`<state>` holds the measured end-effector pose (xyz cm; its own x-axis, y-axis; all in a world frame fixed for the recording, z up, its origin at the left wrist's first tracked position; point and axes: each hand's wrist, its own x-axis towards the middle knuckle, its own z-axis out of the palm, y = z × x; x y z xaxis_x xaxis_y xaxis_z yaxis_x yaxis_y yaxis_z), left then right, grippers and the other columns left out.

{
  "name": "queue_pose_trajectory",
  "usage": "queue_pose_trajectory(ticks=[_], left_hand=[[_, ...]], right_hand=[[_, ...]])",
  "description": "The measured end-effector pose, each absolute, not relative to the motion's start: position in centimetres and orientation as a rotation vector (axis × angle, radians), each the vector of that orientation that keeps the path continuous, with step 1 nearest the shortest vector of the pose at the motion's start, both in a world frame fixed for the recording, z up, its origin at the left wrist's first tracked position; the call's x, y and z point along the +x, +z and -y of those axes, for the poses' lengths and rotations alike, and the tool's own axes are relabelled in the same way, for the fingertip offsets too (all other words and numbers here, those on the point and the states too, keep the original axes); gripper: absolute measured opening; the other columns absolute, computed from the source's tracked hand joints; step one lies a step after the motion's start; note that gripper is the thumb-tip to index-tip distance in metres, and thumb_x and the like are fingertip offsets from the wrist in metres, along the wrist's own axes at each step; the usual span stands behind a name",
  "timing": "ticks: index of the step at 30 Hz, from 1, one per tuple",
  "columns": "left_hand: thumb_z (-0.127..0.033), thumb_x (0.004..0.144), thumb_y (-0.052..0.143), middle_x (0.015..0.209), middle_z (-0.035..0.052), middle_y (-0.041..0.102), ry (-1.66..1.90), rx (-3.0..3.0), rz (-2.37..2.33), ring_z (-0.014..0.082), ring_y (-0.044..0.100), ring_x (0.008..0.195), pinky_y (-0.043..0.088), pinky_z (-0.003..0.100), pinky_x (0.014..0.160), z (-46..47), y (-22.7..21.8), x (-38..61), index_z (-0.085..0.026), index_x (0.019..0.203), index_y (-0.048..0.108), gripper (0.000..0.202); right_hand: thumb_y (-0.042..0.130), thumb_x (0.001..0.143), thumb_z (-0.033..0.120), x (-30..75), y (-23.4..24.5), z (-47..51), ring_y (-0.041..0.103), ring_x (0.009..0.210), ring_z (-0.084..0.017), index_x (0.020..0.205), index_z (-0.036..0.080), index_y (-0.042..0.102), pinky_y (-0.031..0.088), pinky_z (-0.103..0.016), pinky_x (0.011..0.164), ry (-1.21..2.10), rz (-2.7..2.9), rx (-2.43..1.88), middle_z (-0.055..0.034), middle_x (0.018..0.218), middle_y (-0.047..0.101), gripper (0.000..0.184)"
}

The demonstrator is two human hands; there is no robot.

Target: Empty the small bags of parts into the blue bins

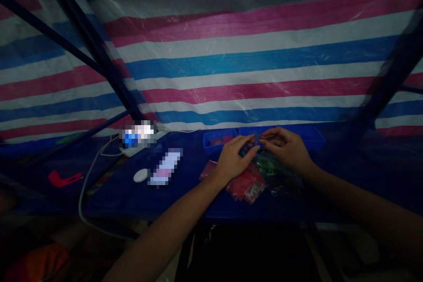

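My left hand [235,157] and my right hand [288,146] meet above the blue table, with their fingertips pinched close together. Between them is a small, bluish, see-through plastic piece [257,140]; its kind is too dim and small to make out. Red packets in clear plastic [246,185] lie below my left hand, partly covered by it. Under my right hand spread clear packets with green in them [269,166]. Just behind my hands stand a small blue tray [207,143] with reddish packets inside and a longer blue tray [315,136], partly hidden by my fingers.
A phone [165,167] and a round white object [141,175] lie left on the table [125,194]. Behind them is a white power strip [132,150] with a cable [81,198]. A red item [62,179] lies farther left. Dark metal posts [112,81] frame a striped sheet [247,66].
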<state>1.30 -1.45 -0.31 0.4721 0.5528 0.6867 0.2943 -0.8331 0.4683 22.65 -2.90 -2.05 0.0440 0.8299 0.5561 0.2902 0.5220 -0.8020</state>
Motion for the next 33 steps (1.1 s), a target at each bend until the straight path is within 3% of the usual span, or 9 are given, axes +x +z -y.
queue_pose_trajectory(ticks=[4, 8, 11, 16, 20, 23, 27, 33], left_hand=[[-0.035, 0.101, 0.062, 0.119, 0.0097, 0.074, 1.226, 2.426, -0.716, 0.0233, 0.07, 0.109, 0.057, 0.041, 0.097, 1.3, -0.3, 1.3, -0.021, 0.126, 0.07, 0.03], [-0.029, 0.102, 0.059, 0.119, 0.0085, 0.076, 1.26, 2.359, -0.817, 0.0244, 0.072, 0.111, 0.056, 0.043, 0.1, 0.4, -0.6, 0.8, -0.022, 0.123, 0.073, 0.026], [-0.026, 0.1, 0.062, 0.119, 0.0082, 0.077, 1.261, 2.255, -0.824, 0.0245, 0.074, 0.11, 0.059, 0.043, 0.099, -0.2, -1.1, 0.7, -0.023, 0.132, 0.067, 0.033], [-0.022, 0.099, 0.062, 0.114, 0.0076, 0.077, 1.205, 2.212, -0.721, 0.0213, 0.075, 0.105, 0.059, 0.041, 0.097, -0.3, -1.7, 1.0, -0.023, 0.143, 0.054, 0.045], [-0.019, 0.094, 0.067, 0.111, 0.0053, 0.078, 1.129, 2.249, -0.684, 0.0174, 0.075, 0.096, 0.06, 0.035, 0.091, 0.0, -1.7, 1.2, -0.023, 0.146, 0.049, 0.055], [-0.026, 0.095, 0.068, 0.105, 0.0045, 0.079, 1.119, 2.282, -0.757, 0.0177, 0.076, 0.09, 0.06, 0.033, 0.085, 0.1, -1.3, 1.0, -0.022, 0.137, 0.058, 0.044], [-0.033, 0.101, 0.06, 0.094, 0.004, 0.08, 1.104, 2.311, -0.846, 0.0202, 0.076, 0.085, 0.06, 0.036, 0.083, 0.0, -1.0, 0.7, -0.023, 0.134, 0.063, 0.035], [-0.03, 0.106, 0.048, 0.118, 0.0068, 0.077, 1.09, 2.129, -0.643, 0.0218, 0.073, 0.109, 0.057, 0.039, 0.099, -0.4, -1.4, 0.7, -0.023, 0.129, 0.069, 0.032]], right_hand=[[0.074, 0.088, 0.031, 22.0, -2.0, 3.7, 0.076, 0.097, -0.027, 0.118, 0.029, 0.068, 0.062, -0.047, 0.092, 0.5, 1.799, -0.96, -0.0073, 0.122, 0.073, 0.031], [0.072, 0.09, 0.034, 21.8, -1.9, 3.8, 0.076, 0.097, -0.028, 0.122, 0.03, 0.065, 0.063, -0.047, 0.09, 0.547, 1.808, -0.949, -0.0067, 0.123, 0.073, 0.033], [0.072, 0.09, 0.039, 22.0, -1.7, 3.7, 0.075, 0.095, -0.028, 0.119, 0.029, 0.066, 0.063, -0.046, 0.085, 0.448, 1.725, -0.989, -0.009, 0.119, 0.073, 0.031], [0.076, 0.087, 0.04, 22.3, -1.4, 3.5, 0.072, 0.104, -0.03, 0.127, 0.028, 0.065, 0.063, -0.045, 0.083, 0.359, 1.712, -0.978, -0.0112, 0.126, 0.07, 0.043], [0.073, 0.09, 0.039, 22.2, -1.5, 3.5, 0.074, 0.094, -0.028, 0.115, 0.028, 0.072, 0.061, -0.045, 0.085, 0.426, 1.791, -1.019, -0.0064, 0.109, 0.077, 0.028], [0.071, 0.091, 0.038, 22.3, -1.3, 3.6, 0.073, 0.09, -0.027, 0.1, 0.027, 0.075, 0.058, -0.043, 0.082, 0.32, 1.803, -1.06, -0.0049, 0.1, 0.078, 0.016], [0.068, 0.093, 0.037, 22.5, -0.8, 3.9, 0.072, 0.091, -0.027, 0.099, 0.027, 0.075, 0.057, -0.043, 0.081, 0.197, 1.775, -1.051, -0.0059, 0.098, 0.077, 0.013], [0.068, 0.093, 0.032, 22.6, -0.7, 3.9, 0.071, 0.101, -0.029, 0.1, 0.031, 0.075, 0.057, -0.048, 0.092, 0.202, 1.891, -0.929, -0.0049, 0.103, 0.078, 0.01]])
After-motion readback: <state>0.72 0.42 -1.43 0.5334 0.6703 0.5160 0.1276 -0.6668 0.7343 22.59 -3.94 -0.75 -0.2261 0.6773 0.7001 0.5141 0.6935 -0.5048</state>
